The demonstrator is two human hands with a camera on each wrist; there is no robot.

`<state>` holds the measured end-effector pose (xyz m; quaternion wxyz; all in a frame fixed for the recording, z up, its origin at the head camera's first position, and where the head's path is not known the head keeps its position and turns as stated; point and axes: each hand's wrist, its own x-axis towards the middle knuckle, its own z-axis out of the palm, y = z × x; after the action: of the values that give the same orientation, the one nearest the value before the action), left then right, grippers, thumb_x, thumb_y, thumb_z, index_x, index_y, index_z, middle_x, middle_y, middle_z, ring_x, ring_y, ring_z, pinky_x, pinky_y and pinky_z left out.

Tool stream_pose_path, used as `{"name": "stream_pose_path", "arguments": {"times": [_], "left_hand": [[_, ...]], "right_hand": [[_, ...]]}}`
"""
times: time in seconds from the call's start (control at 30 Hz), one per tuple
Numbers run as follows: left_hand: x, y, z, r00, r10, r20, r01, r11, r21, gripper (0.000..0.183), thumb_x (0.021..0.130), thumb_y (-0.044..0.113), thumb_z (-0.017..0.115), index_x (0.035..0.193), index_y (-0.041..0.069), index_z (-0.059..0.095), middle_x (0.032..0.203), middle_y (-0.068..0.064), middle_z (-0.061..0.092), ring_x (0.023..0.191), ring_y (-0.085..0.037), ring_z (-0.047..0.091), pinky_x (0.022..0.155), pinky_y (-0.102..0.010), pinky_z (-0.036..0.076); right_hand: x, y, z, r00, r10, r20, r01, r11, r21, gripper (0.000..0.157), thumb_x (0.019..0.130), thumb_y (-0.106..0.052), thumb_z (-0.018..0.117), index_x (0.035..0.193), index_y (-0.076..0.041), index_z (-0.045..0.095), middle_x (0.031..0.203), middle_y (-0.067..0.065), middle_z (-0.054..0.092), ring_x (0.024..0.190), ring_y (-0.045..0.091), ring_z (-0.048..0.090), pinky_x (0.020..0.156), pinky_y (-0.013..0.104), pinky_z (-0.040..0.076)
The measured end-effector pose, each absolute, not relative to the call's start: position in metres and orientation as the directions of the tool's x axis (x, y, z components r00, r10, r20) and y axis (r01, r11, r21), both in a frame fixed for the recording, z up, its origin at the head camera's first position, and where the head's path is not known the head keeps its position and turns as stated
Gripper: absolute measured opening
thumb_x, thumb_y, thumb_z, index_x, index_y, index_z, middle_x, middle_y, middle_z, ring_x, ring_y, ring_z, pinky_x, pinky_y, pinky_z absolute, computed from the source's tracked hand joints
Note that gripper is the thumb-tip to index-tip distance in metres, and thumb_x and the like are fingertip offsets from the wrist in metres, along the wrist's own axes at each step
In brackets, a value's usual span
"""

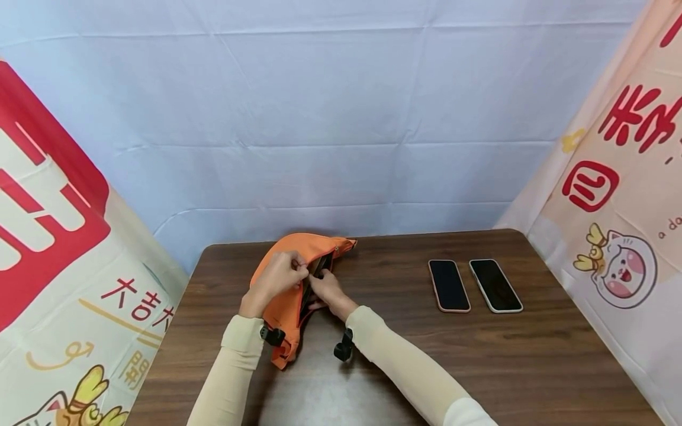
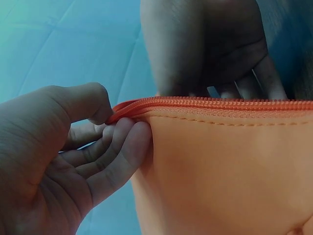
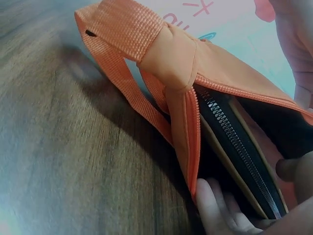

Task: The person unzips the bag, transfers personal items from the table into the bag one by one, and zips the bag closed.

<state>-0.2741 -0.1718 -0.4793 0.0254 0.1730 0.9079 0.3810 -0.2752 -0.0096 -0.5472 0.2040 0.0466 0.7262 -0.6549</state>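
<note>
An orange zippered bag [image 1: 303,242] lies on the table with its long zip undone. My left hand [image 1: 278,276] pinches the zip edge between thumb and fingers, as the left wrist view shows at the bag's edge [image 2: 210,105]. My right hand [image 1: 327,289] reaches into the mouth of the bag. Inside sits a dark wallet [image 3: 244,156] with a metal zip and tan borders. In the right wrist view, the right thumb [image 3: 288,171] lies on one side of the wallet and the fingers [image 3: 212,203] on the other, gripping it; its lower part is hidden.
Two phones with dark screens, one pink-edged [image 1: 450,286] and one white-edged [image 1: 495,286], lie on the right of the brown wooden table [image 1: 383,355]. The bag's webbing strap [image 3: 127,29] loops out at its near end. A pale cloth [image 1: 341,118] hangs behind the table.
</note>
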Motion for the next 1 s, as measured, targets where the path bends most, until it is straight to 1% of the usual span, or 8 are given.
{"name": "stream_pose_path", "arguments": {"times": [0.1,0.2,0.3,0.43,0.57,0.7,0.83,1.0], "left_hand": [[-0.275,-0.172,-0.479,-0.940,0.330,0.088,0.292,0.645,0.706,0.009,0.102,0.006,0.066,0.107,0.000,0.069,0.087,-0.009,0.070,0.061,-0.013,0.065,0.060,-0.030,0.056],[-0.275,-0.172,-0.479,-0.942,0.325,0.084,0.286,0.646,0.708,0.007,0.102,0.006,0.066,0.105,0.001,0.069,0.087,-0.009,0.070,0.061,-0.014,0.066,0.060,-0.029,0.056],[-0.276,-0.172,-0.480,-0.944,0.321,0.078,0.278,0.646,0.710,0.005,0.102,0.007,0.066,0.105,0.003,0.068,0.087,-0.008,0.069,0.062,-0.013,0.066,0.060,-0.029,0.056],[-0.276,-0.172,-0.480,-0.947,0.314,0.073,0.269,0.644,0.716,0.006,0.102,0.008,0.066,0.105,0.003,0.068,0.086,-0.008,0.069,0.062,-0.014,0.066,0.060,-0.028,0.056],[-0.276,-0.173,-0.479,-0.948,0.309,0.075,0.264,0.634,0.727,0.008,0.102,0.008,0.065,0.107,0.002,0.068,0.087,-0.009,0.069,0.062,-0.016,0.065,0.060,-0.029,0.056],[-0.276,-0.175,-0.480,-0.947,0.308,0.088,0.272,0.629,0.729,0.007,0.103,0.008,0.064,0.106,0.003,0.068,0.086,-0.008,0.068,0.062,-0.016,0.065,0.060,-0.030,0.055],[-0.275,-0.177,-0.482,-0.947,0.300,0.110,0.285,0.637,0.717,0.005,0.103,0.009,0.064,0.103,0.006,0.068,0.083,-0.007,0.068,0.061,-0.016,0.064,0.059,-0.031,0.054],[-0.275,-0.179,-0.483,-0.950,0.287,0.125,0.286,0.632,0.720,0.004,0.103,0.011,0.064,0.101,0.009,0.067,0.081,-0.006,0.067,0.061,-0.017,0.065,0.060,-0.033,0.054]], "right_hand": [[-0.277,-0.008,-0.545,-0.916,-0.195,-0.350,0.319,0.174,-0.932,0.071,0.111,-0.038,0.054,0.165,0.002,0.030,0.120,0.023,0.065,0.087,0.032,0.073,0.079,0.047,0.065],[-0.279,-0.006,-0.544,-0.922,-0.196,-0.333,0.299,0.186,-0.936,0.071,0.110,-0.031,0.055,0.163,0.007,0.029,0.113,0.023,0.067,0.084,0.032,0.073,0.079,0.046,0.065],[-0.280,-0.004,-0.544,-0.932,-0.197,-0.304,0.273,0.172,-0.947,0.065,0.107,-0.022,0.059,0.157,0.013,0.037,0.107,0.024,0.069,0.082,0.034,0.074,0.077,0.045,0.065],[-0.282,-0.001,-0.547,-0.941,-0.191,-0.279,0.252,0.153,-0.955,0.051,0.105,-0.018,0.064,0.143,0.012,0.047,0.107,0.024,0.068,0.081,0.033,0.076,0.076,0.045,0.066],[-0.282,0.000,-0.548,-0.944,-0.195,-0.266,0.238,0.157,-0.959,0.045,0.105,-0.019,0.066,0.136,0.009,0.048,0.104,0.025,0.069,0.078,0.030,0.077,0.078,0.047,0.066],[-0.281,0.002,-0.548,-0.944,-0.201,-0.263,0.227,0.182,-0.957,0.048,0.105,-0.023,0.067,0.137,0.009,0.048,0.101,0.025,0.072,0.078,0.033,0.077,0.078,0.049,0.065],[-0.279,0.003,-0.547,-0.944,-0.195,-0.265,0.222,0.217,-0.951,0.055,0.104,-0.029,0.070,0.139,0.008,0.049,0.104,0.021,0.071,0.082,0.036,0.077,0.079,0.049,0.065],[-0.279,0.006,-0.546,-0.951,-0.179,-0.250,0.202,0.248,-0.947,0.057,0.103,-0.032,0.072,0.137,0.008,0.052,0.101,0.024,0.073,0.084,0.039,0.078,0.080,0.051,0.065]]}}
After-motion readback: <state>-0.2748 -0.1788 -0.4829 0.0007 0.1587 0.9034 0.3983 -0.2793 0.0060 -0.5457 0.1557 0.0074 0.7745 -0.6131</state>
